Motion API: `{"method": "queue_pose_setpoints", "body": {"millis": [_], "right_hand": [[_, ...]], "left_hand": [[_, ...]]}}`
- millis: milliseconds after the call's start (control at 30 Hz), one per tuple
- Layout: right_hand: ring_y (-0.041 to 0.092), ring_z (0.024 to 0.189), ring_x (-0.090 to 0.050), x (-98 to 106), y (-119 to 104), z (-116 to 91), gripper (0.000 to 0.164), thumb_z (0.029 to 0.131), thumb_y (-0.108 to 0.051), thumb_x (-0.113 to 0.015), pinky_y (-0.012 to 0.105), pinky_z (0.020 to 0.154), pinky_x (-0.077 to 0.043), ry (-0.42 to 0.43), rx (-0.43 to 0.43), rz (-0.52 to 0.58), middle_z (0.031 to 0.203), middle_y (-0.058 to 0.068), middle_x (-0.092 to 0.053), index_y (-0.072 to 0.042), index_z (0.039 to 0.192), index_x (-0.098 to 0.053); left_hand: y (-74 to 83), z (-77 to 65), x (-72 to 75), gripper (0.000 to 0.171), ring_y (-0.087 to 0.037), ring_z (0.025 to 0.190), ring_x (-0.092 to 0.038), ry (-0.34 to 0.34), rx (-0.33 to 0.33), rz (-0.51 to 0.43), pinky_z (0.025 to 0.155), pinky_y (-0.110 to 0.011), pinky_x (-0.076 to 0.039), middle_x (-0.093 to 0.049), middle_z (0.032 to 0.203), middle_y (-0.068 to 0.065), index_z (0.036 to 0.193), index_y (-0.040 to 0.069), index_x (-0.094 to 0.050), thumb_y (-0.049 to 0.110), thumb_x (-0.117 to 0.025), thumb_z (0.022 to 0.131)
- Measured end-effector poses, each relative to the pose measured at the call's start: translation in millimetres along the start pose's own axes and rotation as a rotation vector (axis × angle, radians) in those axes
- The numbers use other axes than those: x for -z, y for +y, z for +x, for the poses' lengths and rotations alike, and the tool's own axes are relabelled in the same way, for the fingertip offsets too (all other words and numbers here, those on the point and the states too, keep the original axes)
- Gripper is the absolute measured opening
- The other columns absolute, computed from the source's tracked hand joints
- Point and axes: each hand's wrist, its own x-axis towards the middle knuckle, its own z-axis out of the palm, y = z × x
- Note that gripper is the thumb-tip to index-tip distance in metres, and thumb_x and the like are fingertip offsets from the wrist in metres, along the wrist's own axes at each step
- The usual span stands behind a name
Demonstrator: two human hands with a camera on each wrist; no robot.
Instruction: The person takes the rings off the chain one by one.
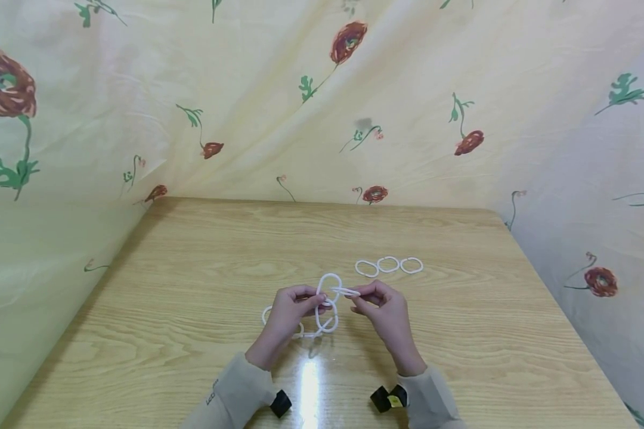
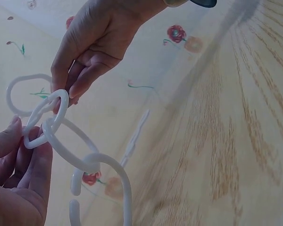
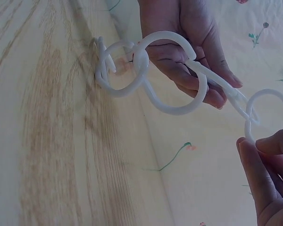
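Observation:
White plastic chain links are joined between the two hands over the table. My left hand (image 1: 288, 308) pinches one upright link (image 1: 330, 275) between thumb and fingers. Fingertips of my right hand (image 1: 389, 305) pinch another link (image 1: 349, 292), which crosses the left hand's link. From the left hand hangs a short chain, its first link (image 3: 173, 110) having a visible gap in its side. Another link (image 3: 117, 92) hooks through that one, and the chain trails down to the table, partly hidden behind the left hand in the head view.
Three loose white links (image 1: 388, 257) lie in a row on the wooden table (image 1: 236, 238), beyond the right hand. Flowered cloth (image 1: 257, 89) hangs behind the table and along both sides. Dark wrist devices (image 1: 281, 403) sit by the sleeves.

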Motion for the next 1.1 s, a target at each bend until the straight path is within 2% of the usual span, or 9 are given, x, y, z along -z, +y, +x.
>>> {"method": "queue_pose_setpoints", "body": {"millis": [200,367,533,833,1100], "right_hand": [[0.011,0.081,-0.072,1,-1,0,0.013,0.084,0.01,-0.067,0.027,0.07,-0.062,-0.001,-0.01,-0.001,0.102,0.022,-0.072,0.012,0.096,-0.063],[0.012,0.082,-0.072,1,-1,0,0.014,0.084,0.009,-0.067,0.027,0.069,-0.062,0.004,-0.03,-0.005,0.103,0.022,-0.071,0.012,0.097,-0.064],[0.01,0.079,-0.072,2,-2,1,0.016,0.085,0.007,-0.067,0.027,0.067,-0.062,0.011,-0.063,0.002,0.097,0.017,-0.073,0.011,0.1,-0.063],[0.01,0.082,-0.072,9,0,6,0.018,0.088,0.003,-0.066,0.029,0.068,-0.063,0.013,-0.091,0.035,0.097,0.01,-0.074,0.009,0.104,-0.062],[0.007,0.081,-0.071,19,-3,11,0.023,0.088,0.001,-0.066,0.029,0.067,-0.063,0.054,-0.085,0.065,0.089,-0.004,-0.074,0.012,0.109,-0.06]], "left_hand": [[-1.0,1.2,1.0,0.021,-0.009,0.072,-0.072,0.014,0.003,0.006,0.075,-0.026,-0.062,-0.074,0.088,-0.015,0.103,-0.02,-0.061,-0.003,-0.064,0.089],[-0.9,1.8,1.2,0.022,-0.009,0.072,-0.072,0.002,0.006,0.002,0.075,-0.026,-0.062,-0.075,0.086,-0.012,0.103,-0.02,-0.061,-0.003,-0.065,0.089],[-0.3,1.4,1.2,0.024,-0.009,0.073,-0.072,-0.005,0.004,0.007,0.076,-0.026,-0.062,-0.075,0.087,-0.011,0.104,-0.019,-0.062,-0.001,-0.065,0.089],[-0.4,1.5,1.6,0.024,-0.008,0.073,-0.071,-0.012,-0.006,0.02,0.077,-0.028,-0.062,-0.075,0.089,-0.013,0.104,-0.019,-0.062,-0.001,-0.065,0.089],[-0.7,-0.2,2.1,0.023,-0.008,0.071,-0.071,-0.015,-0.038,0.004,0.074,-0.025,-0.061,-0.075,0.086,-0.011,0.104,-0.022,-0.06,-0.004,-0.063,0.089]]}}
